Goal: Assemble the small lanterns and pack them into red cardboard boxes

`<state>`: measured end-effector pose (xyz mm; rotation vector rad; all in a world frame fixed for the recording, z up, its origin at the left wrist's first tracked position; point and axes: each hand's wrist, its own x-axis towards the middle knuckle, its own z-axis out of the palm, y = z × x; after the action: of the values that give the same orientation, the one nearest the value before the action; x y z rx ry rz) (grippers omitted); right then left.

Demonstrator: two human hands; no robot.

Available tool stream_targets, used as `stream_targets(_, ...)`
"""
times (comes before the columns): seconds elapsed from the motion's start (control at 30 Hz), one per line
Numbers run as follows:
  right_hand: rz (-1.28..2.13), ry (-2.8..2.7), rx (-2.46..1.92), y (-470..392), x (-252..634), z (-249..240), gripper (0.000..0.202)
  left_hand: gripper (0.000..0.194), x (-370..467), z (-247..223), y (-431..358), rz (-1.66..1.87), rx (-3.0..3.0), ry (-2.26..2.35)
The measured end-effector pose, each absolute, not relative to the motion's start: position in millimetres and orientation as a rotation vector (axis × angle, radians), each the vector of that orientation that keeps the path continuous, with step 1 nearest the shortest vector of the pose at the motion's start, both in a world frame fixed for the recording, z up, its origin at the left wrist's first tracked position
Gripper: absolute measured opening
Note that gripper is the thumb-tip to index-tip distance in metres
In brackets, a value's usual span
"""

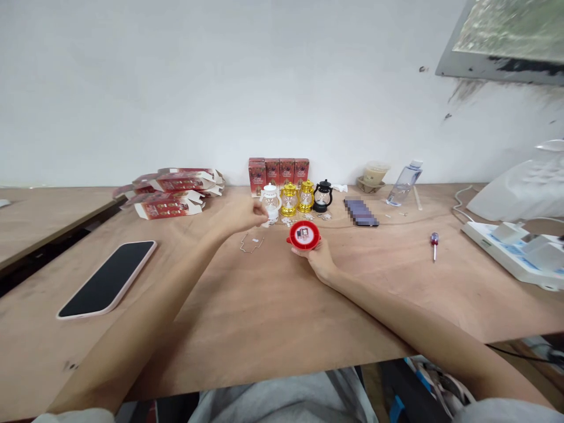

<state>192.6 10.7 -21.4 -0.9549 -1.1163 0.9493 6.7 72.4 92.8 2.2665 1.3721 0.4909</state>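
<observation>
My right hand (321, 258) grips a red lantern (304, 236) turned so its round base, with a small compartment in the middle, faces me. To the left of it, my left hand (249, 216) hangs in front of the white lantern (271, 201) with its fingers pinched together; what they hold, if anything, is too small to make out. Two gold lanterns (289, 200) and a black lantern (323, 197) stand upright in a row beside the white one. Small whitish pieces (288, 222) lie before the row. A bent thin wire (251, 243) rests on the table below my left hand.
Red boxes (287, 170) stand against the wall behind the lanterns, and flattened boxes (170, 202) are piled at left. A phone (108, 281) lies at front left. On the right are a screwdriver (435, 244), a bottle (404, 183), a cup (374, 172) and a power strip (515, 252).
</observation>
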Motion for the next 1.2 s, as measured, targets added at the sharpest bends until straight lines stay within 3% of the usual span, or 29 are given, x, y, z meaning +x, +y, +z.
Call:
stream_targets(0.17,0.971,-1.082,-0.952,12,193,-22,0.052,0.020,22,116,42,0.877,1.778,1.043)
stream_targets(0.4,0.957,-1.084,-0.955,13,193,-22,0.049,0.016,38,119,18,0.878,1.705,0.865)
stream_targets(0.9,0.953,-1.084,-0.886,12,194,-21,0.052,0.010,48,114,4,0.767,2.354,1.061)
stream_targets(1.2,0.918,-1.096,-0.896,11,194,-21,0.043,0.008,48,111,3,0.781,2.760,1.041)
